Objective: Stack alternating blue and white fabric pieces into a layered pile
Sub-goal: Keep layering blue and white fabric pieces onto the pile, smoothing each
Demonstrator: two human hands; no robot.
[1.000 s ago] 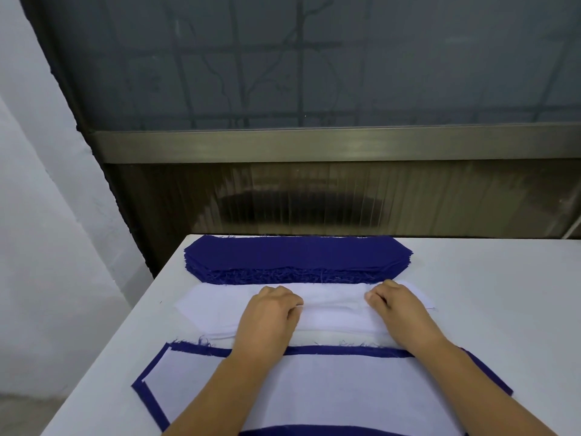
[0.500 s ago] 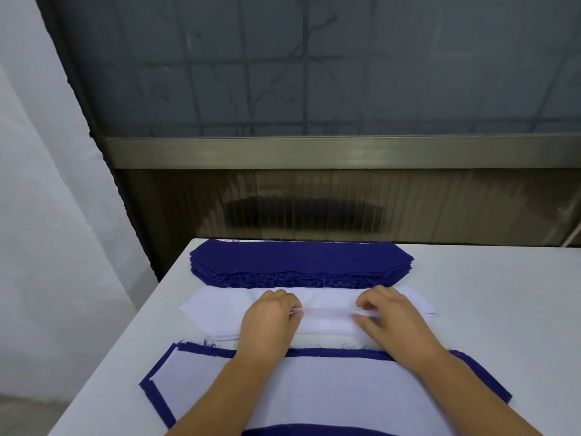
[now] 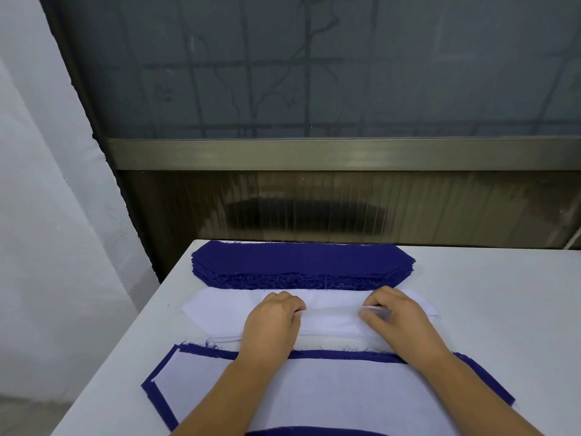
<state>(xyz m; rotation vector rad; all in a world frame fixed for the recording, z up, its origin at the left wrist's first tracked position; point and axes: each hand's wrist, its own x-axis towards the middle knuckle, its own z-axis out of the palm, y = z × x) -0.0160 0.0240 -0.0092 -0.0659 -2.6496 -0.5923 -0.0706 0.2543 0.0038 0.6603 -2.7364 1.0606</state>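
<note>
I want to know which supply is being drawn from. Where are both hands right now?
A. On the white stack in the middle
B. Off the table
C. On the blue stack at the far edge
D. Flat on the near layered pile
A: the left hand and right hand both pinch at the top sheet of the white stack, between the blue stack and the near layered pile.

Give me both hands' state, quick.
Left hand: fingers pinched on the top white piece.
Right hand: fingers pinched on the same piece.

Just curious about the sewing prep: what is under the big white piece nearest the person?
A larger blue piece lies under the white piece; its border shows around the edges. Whether more layers lie beneath is hidden, and both forearms cover part of it.
</note>
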